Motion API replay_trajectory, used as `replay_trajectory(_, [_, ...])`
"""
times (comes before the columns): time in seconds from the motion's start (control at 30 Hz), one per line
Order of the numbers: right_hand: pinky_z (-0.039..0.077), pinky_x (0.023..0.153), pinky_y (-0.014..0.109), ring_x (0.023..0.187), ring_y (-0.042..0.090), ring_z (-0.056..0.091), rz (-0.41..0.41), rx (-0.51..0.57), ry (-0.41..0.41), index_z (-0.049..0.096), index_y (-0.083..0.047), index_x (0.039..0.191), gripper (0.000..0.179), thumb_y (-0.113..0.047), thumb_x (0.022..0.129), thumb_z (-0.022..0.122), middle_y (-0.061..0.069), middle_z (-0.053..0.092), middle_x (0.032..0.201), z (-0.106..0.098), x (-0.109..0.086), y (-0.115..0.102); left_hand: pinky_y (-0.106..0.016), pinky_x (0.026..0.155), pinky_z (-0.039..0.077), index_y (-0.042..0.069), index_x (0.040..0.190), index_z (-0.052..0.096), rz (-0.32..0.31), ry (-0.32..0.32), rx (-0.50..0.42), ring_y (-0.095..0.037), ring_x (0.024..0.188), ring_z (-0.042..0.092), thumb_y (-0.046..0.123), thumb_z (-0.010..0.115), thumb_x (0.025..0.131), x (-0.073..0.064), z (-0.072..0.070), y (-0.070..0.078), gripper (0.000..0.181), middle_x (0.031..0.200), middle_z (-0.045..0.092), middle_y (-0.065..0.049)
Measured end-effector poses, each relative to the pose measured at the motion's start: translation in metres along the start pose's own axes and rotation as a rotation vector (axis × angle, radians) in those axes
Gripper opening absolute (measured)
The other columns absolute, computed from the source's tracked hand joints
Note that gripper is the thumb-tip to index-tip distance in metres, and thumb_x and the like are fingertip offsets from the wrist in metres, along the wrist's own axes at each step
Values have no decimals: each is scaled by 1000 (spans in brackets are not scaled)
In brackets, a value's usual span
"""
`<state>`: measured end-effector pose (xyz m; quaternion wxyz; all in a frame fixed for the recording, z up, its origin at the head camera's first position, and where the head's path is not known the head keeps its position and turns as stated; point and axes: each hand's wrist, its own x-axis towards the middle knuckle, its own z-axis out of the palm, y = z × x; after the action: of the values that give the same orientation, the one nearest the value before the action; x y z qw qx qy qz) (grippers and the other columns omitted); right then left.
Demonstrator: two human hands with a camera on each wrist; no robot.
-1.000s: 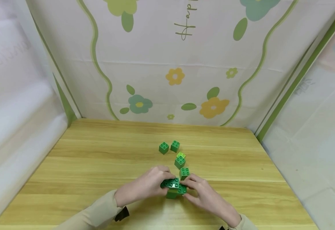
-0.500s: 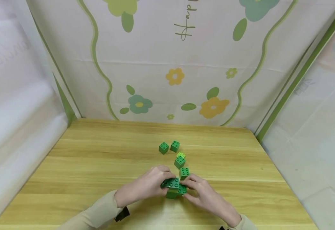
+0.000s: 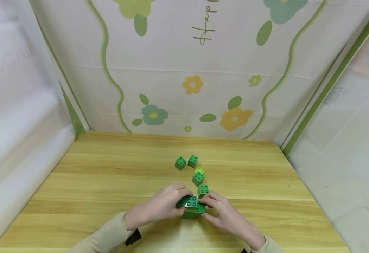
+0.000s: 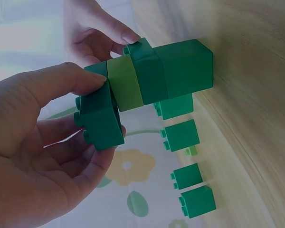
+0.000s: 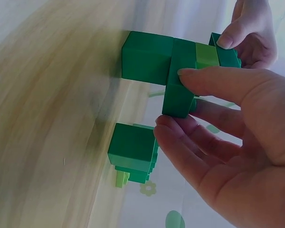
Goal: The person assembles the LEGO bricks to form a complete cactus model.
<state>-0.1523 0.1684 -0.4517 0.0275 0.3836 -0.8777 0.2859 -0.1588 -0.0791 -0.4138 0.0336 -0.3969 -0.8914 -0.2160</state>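
A small stack of toy building bricks stands on the wooden table between my hands. Its bottom green brick carries another green brick that juts out to the right. Above that sits a light green brick, topped by a dark green brick overhanging to the left. My left hand pinches this top brick between thumb and fingers. On the other side, my right hand holds the jutting lower brick, its thumb on one face and fingers against another. In the left wrist view the top brick's underside is partly visible.
Just behind the stack is a loose green brick. Farther back lie another green brick, a lime brick partly hidden by it, and two more green bricks, one left and one right. A patterned cloth hangs behind the table.
My left hand and the top brick have shifted very slightly to the left. The right hand and the loose bricks stay where they were.
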Motion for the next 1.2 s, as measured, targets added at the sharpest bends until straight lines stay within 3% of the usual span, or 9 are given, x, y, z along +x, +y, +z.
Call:
replay_trajectory(0.3, [60, 85, 23, 99, 14, 68, -88, -26, 72, 65, -4, 119, 38, -14, 84, 78, 2, 65, 115, 6, 3, -2, -14, 81, 54, 6, 111, 69, 30, 15, -22, -7, 94, 61, 8, 79, 77, 1, 1, -1, 35, 104, 69, -1])
replay_trajectory(0.5, [59, 83, 20, 97, 8, 67, -55, 11, 94, 65, -10, 117, 33, -25, 89, 74, -3, 65, 112, 9, 7, -6, -15, 83, 54, 7, 113, 69, 12, -17, -38, -8, 97, 62, 11, 80, 78, 2, -2, 0, 36, 107, 69, -2])
replay_trajectory(0.7, [59, 80, 18, 95, 5, 66, -54, 32, 108, 66, -12, 115, 29, -27, 90, 73, -6, 65, 109, 10, 8, -6, -15, 87, 54, 7, 117, 68, 6, -57, -104, -6, 100, 62, 25, 81, 82, 2, -6, -4, 41, 112, 69, -2])
replay_trajectory(0.9, [59, 79, 18, 93, 6, 67, -79, 29, 119, 66, -11, 111, 27, -24, 89, 74, -5, 66, 106, 11, 9, -5, -19, 85, 57, 4, 114, 69, 62, 29, -134, -16, 97, 69, 27, 76, 88, 6, -12, -14, 35, 108, 73, -7])
replay_trajectory(1.1, [59, 78, 18, 93, 7, 67, -49, 32, 105, 67, -9, 110, 27, -26, 90, 73, -4, 66, 106, 11, 8, -5, -25, 79, 59, 3, 108, 71, -3, 131, -108, -17, 89, 69, 19, 76, 87, 15, -17, -34, 26, 101, 74, -9])
replay_trajectory(1.2, [59, 78, 18, 93, 8, 67, -29, 34, 97, 67, -9, 110, 28, -27, 90, 73, -3, 66, 106, 11, 8, -5, -29, 78, 61, 1, 107, 71, -44, 152, -117, -19, 87, 69, 15, 76, 86, 20, -18, -47, 26, 100, 74, -11])
